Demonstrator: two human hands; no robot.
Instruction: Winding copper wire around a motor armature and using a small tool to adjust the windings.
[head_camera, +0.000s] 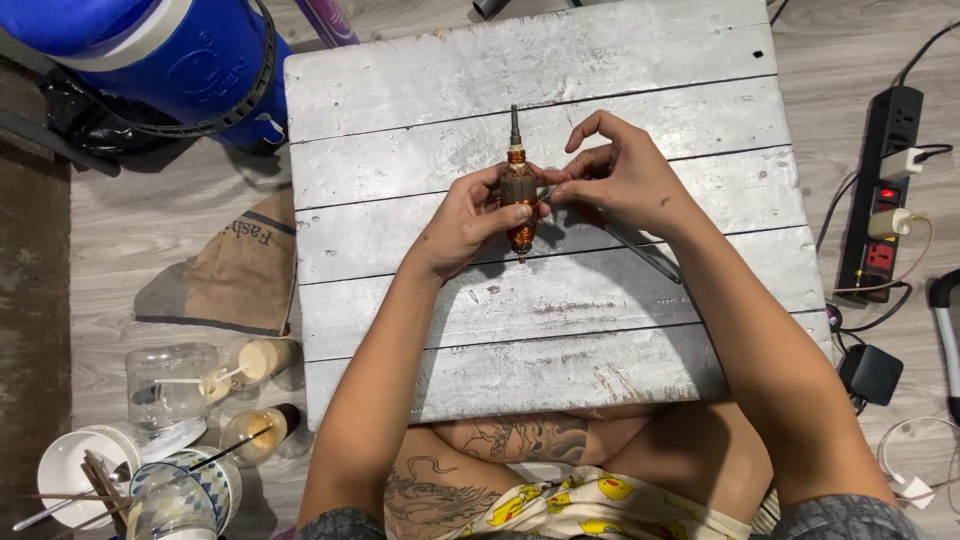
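Over the grey plank bench (640, 100), I am gripping a copper-wound armature (519, 186) upright in my left hand (462, 218) while my right hand (622, 175) is pinching at its windings; any further picking needs a steady hold.

Left hand (468, 215) clasped, right hand (615, 175) pinching beside it.

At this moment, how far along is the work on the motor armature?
Done: copper windings already sit on the armature. In hand: left hand holds it upright above the grey wooden table; right hand pinches at its side. Left: cannot tell; any wire is too fine to see.
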